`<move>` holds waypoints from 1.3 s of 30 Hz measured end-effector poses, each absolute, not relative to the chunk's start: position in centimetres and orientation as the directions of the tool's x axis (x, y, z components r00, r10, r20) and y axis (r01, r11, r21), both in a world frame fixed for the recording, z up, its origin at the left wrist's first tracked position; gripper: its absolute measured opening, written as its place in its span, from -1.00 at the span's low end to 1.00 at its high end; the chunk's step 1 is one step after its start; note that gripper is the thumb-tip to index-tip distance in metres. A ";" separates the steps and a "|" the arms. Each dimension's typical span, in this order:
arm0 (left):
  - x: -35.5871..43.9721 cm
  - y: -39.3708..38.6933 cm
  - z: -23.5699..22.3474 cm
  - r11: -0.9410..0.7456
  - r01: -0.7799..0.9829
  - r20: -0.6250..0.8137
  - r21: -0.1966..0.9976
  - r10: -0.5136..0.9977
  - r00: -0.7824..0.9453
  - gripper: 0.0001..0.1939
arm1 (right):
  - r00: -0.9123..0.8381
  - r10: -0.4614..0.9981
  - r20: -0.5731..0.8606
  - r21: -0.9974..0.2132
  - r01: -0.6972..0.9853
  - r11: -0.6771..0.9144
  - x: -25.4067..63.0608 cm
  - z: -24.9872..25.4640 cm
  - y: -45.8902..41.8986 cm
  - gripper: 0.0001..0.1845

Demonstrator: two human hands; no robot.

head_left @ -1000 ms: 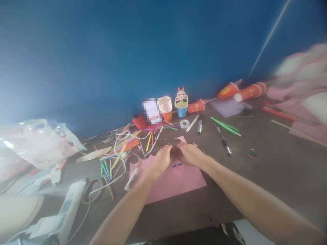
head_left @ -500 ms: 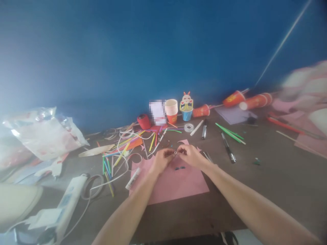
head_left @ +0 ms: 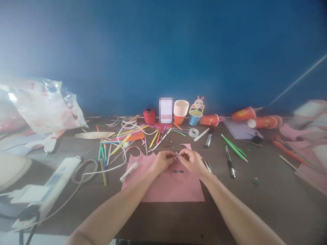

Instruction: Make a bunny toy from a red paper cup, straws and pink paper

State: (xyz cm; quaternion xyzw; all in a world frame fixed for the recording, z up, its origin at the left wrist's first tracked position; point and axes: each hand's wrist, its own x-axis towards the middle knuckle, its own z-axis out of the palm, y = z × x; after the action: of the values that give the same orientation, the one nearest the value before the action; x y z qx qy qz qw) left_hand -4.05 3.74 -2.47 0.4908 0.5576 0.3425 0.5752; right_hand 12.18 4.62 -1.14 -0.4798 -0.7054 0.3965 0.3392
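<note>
Above a pink paper sheet (head_left: 168, 190) with a scalloped top edge, my two hands meet, fingertips pinched together. My left hand (head_left: 162, 161) and my right hand (head_left: 191, 160) share a tiny whitish piece (head_left: 177, 154) between them; it is too small to name. Just below the fingers, two small dark blue pieces (head_left: 178, 171) lie on the sheet. A white glue stick (head_left: 129, 172) rests along the sheet's left edge. Metal scissors (head_left: 208, 166), partly covered by my right wrist, lie at the right.
At the back stand stacked paper cups (head_left: 181, 112), a blue cup with a rabbit figure (head_left: 196, 117) and a red thread spool (head_left: 149, 116). A power strip (head_left: 60, 180) and white cable lie left, beside colored sticks (head_left: 122, 144). Pens (head_left: 230, 165) and green sticks (head_left: 233, 148) lie right.
The view has turned and levelled slightly, shifting the table in the picture. Both hands stay pinched together over the pink sheet, with the small piece still at their fingertips.
</note>
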 end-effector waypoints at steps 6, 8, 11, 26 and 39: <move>-3.8 3.7 -2.4 0.282 0.112 -0.295 0.953 0.948 0.118 -0.78 | -0.294 0.949 0.116 -0.847 0.470 0.249 12.2 -1.2 4.4 -0.90; -3.7 3.6 -2.3 0.283 0.091 -0.292 0.955 0.949 0.116 -0.78 | -0.296 0.947 0.127 -0.840 0.476 0.261 12.1 -1.2 4.4 -0.90; -3.6 3.7 -2.3 0.293 0.061 -0.299 0.954 0.946 0.125 -0.77 | -0.297 0.947 0.125 -0.832 0.488 0.263 12.1 -1.3 4.4 -0.89; -3.6 3.8 -2.4 0.333 0.054 -0.337 0.941 0.934 0.115 -0.83 | -0.319 0.935 0.157 -0.842 0.451 0.295 12.1 -1.8 4.5 -0.90; -3.6 3.6 -2.6 0.310 0.059 -0.315 0.949 0.941 0.123 -0.81 | -0.313 0.935 0.164 -0.803 0.508 0.311 12.0 -1.5 4.2 -0.90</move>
State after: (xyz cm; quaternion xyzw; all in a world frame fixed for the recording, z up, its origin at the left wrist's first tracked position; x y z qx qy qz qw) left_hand -3.55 3.58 -2.57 0.4557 0.5489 0.3708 0.5947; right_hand 11.97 4.23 -1.53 -0.4870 -0.7410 0.3276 0.3262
